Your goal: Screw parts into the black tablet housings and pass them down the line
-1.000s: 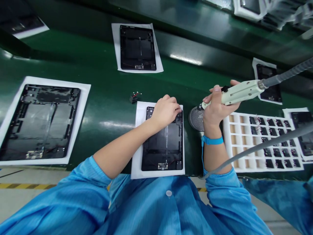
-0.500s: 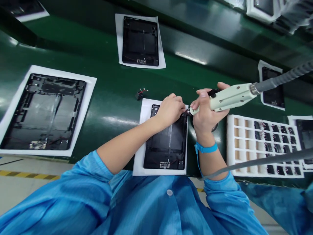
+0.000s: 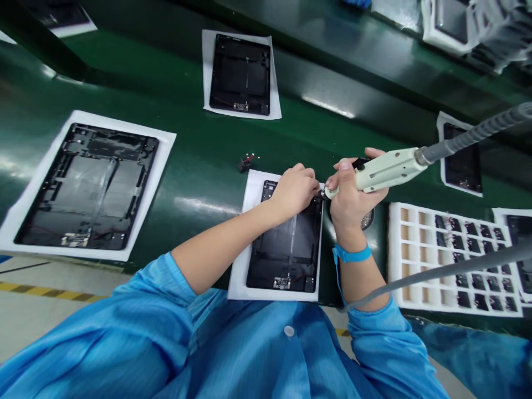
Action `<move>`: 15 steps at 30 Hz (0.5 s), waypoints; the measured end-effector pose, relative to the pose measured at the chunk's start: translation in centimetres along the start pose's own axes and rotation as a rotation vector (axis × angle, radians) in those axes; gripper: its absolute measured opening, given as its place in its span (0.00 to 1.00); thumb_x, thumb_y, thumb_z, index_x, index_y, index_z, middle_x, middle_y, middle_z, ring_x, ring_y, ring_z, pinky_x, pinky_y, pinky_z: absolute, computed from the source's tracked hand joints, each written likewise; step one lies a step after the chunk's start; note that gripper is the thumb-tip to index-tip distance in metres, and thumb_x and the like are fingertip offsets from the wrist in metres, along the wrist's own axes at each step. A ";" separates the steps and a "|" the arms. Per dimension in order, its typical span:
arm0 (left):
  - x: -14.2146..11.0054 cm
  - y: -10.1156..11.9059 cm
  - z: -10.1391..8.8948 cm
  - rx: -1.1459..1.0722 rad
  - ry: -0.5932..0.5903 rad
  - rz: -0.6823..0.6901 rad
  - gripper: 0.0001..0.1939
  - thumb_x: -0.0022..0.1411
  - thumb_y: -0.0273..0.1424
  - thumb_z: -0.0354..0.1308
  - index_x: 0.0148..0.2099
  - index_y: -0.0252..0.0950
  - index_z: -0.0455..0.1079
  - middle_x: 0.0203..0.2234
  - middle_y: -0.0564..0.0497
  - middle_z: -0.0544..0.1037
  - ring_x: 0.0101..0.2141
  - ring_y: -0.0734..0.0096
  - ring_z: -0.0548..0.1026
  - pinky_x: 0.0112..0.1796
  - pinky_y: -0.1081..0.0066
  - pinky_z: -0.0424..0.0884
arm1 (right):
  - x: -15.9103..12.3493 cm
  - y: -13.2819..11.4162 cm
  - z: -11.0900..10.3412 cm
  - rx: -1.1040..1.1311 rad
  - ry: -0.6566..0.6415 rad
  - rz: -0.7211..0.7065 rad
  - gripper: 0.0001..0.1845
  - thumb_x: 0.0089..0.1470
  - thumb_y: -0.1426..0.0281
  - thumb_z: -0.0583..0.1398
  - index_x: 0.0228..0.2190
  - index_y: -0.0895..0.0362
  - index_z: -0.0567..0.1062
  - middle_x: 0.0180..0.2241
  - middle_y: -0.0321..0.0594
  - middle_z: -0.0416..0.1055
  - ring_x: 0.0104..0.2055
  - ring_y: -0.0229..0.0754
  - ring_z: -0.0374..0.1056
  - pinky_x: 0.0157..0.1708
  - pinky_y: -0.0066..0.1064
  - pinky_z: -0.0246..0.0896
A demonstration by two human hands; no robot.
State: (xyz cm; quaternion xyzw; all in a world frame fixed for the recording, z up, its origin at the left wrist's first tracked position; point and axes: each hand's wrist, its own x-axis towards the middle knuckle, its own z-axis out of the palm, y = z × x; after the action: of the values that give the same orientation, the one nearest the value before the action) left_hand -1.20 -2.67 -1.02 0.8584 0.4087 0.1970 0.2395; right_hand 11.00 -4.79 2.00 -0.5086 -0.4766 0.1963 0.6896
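My left hand [image 3: 295, 191] lies curled over the top right part of a black tablet housing [image 3: 286, 249], which sits on a white sheet [image 3: 240, 266]. My right hand [image 3: 353, 199] grips a pale green electric screwdriver [image 3: 386, 170] with a grey hose running up and to the right. The screwdriver's tip touches or nearly touches the housing's top right corner, right beside my left fingertips. My fingers hide the spot under the tip. A blue wrist strap [image 3: 352, 254] circles my right wrist.
A green conveyor belt [image 3: 187, 138] carries further tablet housings on white sheets [image 3: 91, 185], a small black connector part [image 3: 245, 163] and a round mesh disk [image 3: 368, 219]. A white foam tray [image 3: 453, 257] holds several small black parts at right.
The screwdriver tip has moved left from the round mesh disk to the housing's top right corner. My left hand has shifted slightly toward that corner, and the view has drifted a little.
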 end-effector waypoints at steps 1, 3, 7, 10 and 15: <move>0.0 0.0 0.0 -0.002 0.000 0.001 0.17 0.80 0.29 0.57 0.44 0.35 0.88 0.44 0.40 0.85 0.45 0.51 0.74 0.45 0.55 0.70 | 0.0 0.0 0.0 0.008 -0.001 -0.006 0.27 0.62 0.47 0.72 0.51 0.45 0.71 0.33 0.28 0.75 0.19 0.33 0.64 0.20 0.33 0.68; -0.1 -0.1 0.0 -0.004 0.007 0.005 0.17 0.80 0.28 0.57 0.44 0.35 0.88 0.44 0.41 0.85 0.45 0.52 0.74 0.46 0.55 0.70 | 0.0 0.0 0.0 0.026 0.001 -0.020 0.27 0.61 0.48 0.73 0.51 0.46 0.71 0.33 0.28 0.77 0.19 0.32 0.64 0.20 0.32 0.69; -0.1 -0.2 0.2 -0.009 0.022 0.014 0.16 0.80 0.28 0.57 0.45 0.36 0.88 0.44 0.41 0.85 0.45 0.52 0.74 0.46 0.55 0.70 | 0.1 -0.1 0.0 0.023 0.003 -0.021 0.27 0.62 0.48 0.73 0.52 0.46 0.71 0.34 0.28 0.78 0.19 0.32 0.64 0.20 0.32 0.69; 0.0 -0.1 0.2 -0.013 0.018 0.009 0.16 0.79 0.28 0.58 0.46 0.36 0.88 0.44 0.41 0.85 0.45 0.53 0.74 0.46 0.55 0.71 | 0.1 -0.4 -0.1 0.021 0.006 -0.012 0.27 0.62 0.50 0.72 0.53 0.45 0.71 0.37 0.29 0.80 0.19 0.32 0.64 0.20 0.32 0.69; 0.0 0.1 -0.1 -0.015 -0.001 0.001 0.15 0.79 0.27 0.58 0.48 0.34 0.89 0.45 0.40 0.85 0.46 0.52 0.74 0.47 0.54 0.71 | 0.2 -0.8 -0.1 0.062 0.005 -0.009 0.24 0.62 0.56 0.73 0.53 0.46 0.72 0.36 0.29 0.81 0.19 0.32 0.65 0.20 0.31 0.68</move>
State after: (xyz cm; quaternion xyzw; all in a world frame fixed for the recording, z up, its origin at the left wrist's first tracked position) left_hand -1.18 -2.69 -0.90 0.8568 0.4067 0.1998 0.2460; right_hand 11.02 -5.06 2.77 -0.4855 -0.4709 0.2065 0.7070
